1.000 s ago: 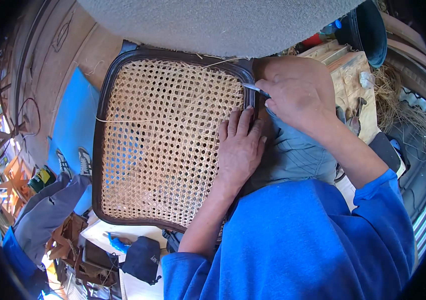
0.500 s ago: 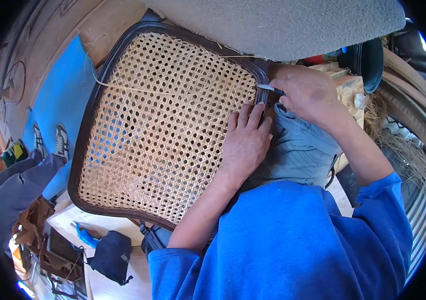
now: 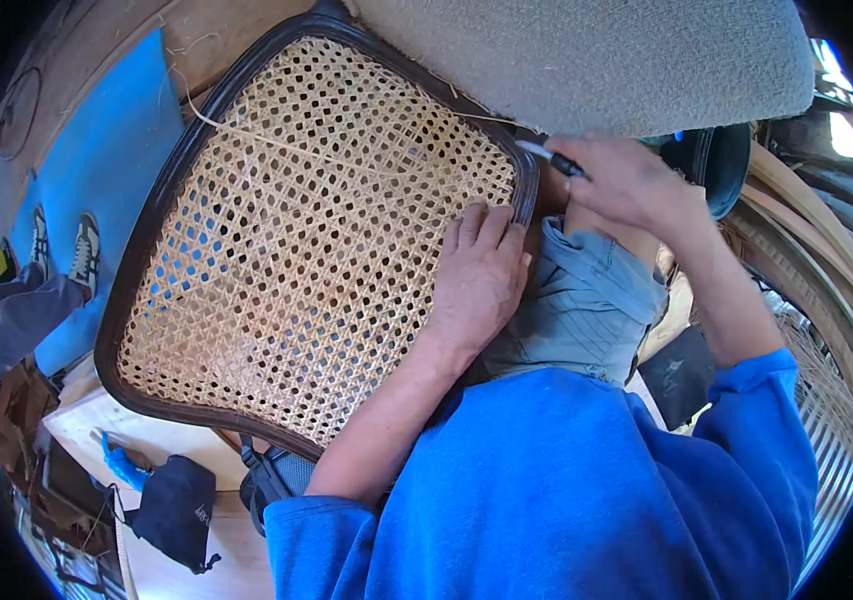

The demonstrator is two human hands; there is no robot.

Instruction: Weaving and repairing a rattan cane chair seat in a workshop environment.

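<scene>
Cane panel (image 3: 316, 235) at 10 o'clock in view. Left hand (image 3: 476, 275) flat on its 3 o'clock side, fingers slightly spread. Right hand (image 3: 631, 182) fingers wrapped round knife (image 3: 564, 165) at panel's 2 o'clock corner; blade contact unclear.

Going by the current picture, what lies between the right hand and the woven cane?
In the head view, a dark-handled blade and the dark frame lie between the right hand and the woven cane. Whether blade and frame touch is unclear.
</scene>
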